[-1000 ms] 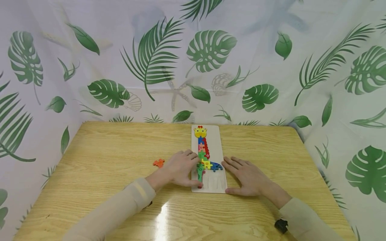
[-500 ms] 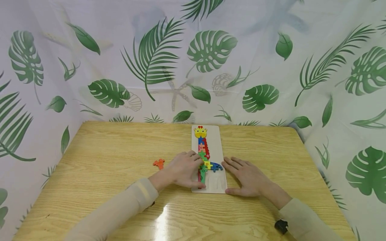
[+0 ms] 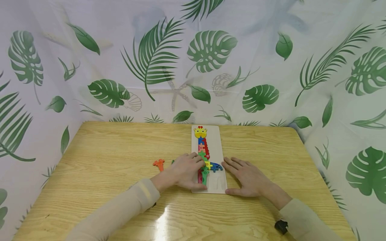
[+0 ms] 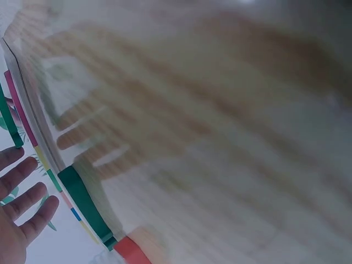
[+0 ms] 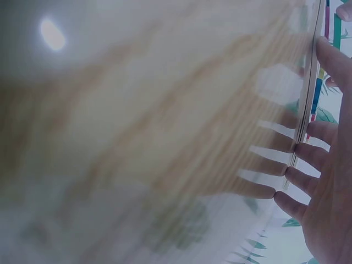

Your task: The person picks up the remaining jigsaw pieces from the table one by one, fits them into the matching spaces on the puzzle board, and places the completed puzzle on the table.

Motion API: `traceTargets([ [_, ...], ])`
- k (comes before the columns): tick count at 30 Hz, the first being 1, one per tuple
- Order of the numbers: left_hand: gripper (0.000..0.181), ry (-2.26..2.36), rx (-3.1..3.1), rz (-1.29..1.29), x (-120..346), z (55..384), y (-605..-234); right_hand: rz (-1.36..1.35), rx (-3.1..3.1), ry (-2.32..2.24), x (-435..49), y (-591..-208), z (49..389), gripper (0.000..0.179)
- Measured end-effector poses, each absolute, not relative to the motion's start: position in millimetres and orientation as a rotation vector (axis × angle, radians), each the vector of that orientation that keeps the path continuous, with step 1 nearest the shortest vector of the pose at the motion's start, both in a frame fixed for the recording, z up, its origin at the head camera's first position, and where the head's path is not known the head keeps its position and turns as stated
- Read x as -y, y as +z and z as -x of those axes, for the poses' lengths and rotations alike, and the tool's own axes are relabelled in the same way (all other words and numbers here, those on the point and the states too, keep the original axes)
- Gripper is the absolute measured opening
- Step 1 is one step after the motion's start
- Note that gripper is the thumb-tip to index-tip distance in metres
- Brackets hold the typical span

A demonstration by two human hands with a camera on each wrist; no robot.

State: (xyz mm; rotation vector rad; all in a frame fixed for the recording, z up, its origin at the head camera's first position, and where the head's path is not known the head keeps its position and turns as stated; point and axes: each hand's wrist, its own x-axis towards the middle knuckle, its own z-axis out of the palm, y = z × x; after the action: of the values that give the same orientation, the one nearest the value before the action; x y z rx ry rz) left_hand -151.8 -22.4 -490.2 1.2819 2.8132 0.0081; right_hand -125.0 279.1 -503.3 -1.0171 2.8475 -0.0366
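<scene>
A wooden giraffe puzzle board [image 3: 214, 140] lies upright-facing on the table, several coloured pieces set in it. My left hand [image 3: 185, 171] reaches over its lower left part and pinches a green leg-shaped puzzle piece [image 3: 205, 176] between thumb and fingers. In the left wrist view that green piece [image 4: 9, 118] is raised above the board, its end at a fingertip. A dark red leg piece [image 3: 200, 176] sits in the board beside it. My right hand [image 3: 245, 175] lies flat, straight fingertips and thumb against the board's right edge. Pale recesses [image 3: 217, 182] show at the lower right.
An orange puzzle piece [image 3: 159, 164] lies on the wooden table [image 3: 120, 144] left of the board. Near it, a dark green piece [image 4: 88, 203] lies mostly hidden behind my left hand in the head view. A leaf-patterned cloth [image 3: 169, 60] hangs behind the table.
My left hand has moved slightly right with the green leg piece, uncovering the dark red leg and a bit of the dark green piece. The right hand has stayed put.
</scene>
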Motion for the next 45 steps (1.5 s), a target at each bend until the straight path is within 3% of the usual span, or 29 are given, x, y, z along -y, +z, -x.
traceTargets([
  [45,0.087,-0.053,-2.813,-1.369,13.8,151.0,-493.8,1.006,-2.846,-0.018,-279.6,-502.3,124.8,0.103],
])
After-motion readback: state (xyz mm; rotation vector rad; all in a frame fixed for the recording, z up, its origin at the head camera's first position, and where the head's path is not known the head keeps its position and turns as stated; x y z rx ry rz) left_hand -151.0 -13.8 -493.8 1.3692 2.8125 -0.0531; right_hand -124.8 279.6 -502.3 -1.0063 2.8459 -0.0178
